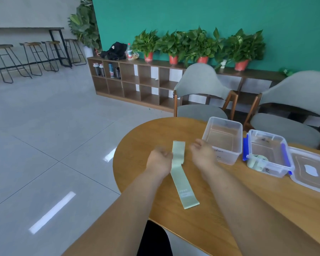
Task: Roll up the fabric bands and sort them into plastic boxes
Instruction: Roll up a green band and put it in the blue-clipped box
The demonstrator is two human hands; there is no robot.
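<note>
Watching through the head camera, I see 1 pale green fabric band [183,183] lying flat and unrolled on the round wooden desk [220,200]. It sits towards the desk's left edge, and its length runs from the near edge towards the far edge. Its near end carries a faint printed label, too small for me to read.

My left grip [160,160] is at the band's left side, about a third of the way down from the far end. The curled fingers meet the fabric edge. Motion blur keeps me from telling whether they pinch the band or only touch it. My right grip [202,153] hangs just beside the band's right side with a small gap between them. Its fingers are loosely bent and it has hold of nothing.

Towards the far right edge of the desk stand 2 plastic boxes, side by side. The clear box [229,157] nearer my right grip is open, and I can see nothing in it. The second box [273,169], with blue latches [285,154] on its sides, holds rolled bands [257,162] in its near-left corner. A clear lid [314,182] lies flat on the desk just right of that box, at the right edge.
</note>
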